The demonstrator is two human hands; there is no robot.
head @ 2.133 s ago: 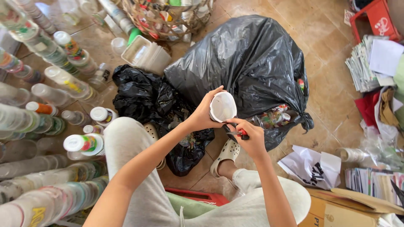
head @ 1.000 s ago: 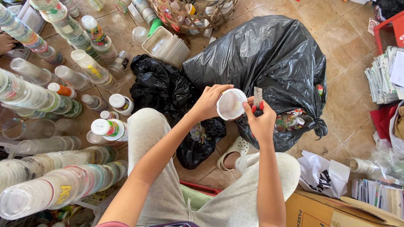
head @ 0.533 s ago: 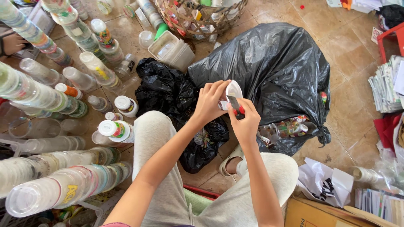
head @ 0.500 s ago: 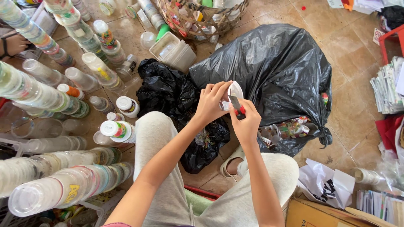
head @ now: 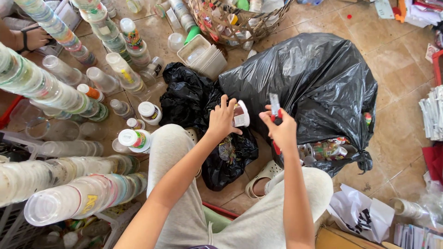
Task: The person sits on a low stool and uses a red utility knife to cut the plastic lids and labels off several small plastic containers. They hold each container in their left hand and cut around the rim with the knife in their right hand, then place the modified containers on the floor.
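From above, the floor is tan tile (head: pixel 406 60), crowded on every side with sorted scrap. The left hand (head: pixel 222 119) is closed round a small white plastic cup (head: pixel 241 114), tipped sideways with its mouth toward the other hand. The right hand (head: pixel 279 125) sits just beside it, fingers clamped on a red-handled cutter (head: pixel 275 110) whose blade points up; cup and blade are apart.

Beyond both hands lie two black bags: a big full one (head: pixel 314 78) past the right hand, and a smaller crumpled one (head: pixel 194 99) under and past the left. A wicker basket (head: pixel 230 23) of bottles stands farther off. Left of the left hand run long stacks of nested clear cups (head: pixel 55 92); I count at least five stacks. Below the hands, one pale clog (head: pixel 259 177) shows between the knees. Papers (head: pixel 431 117) pile up off to the right.
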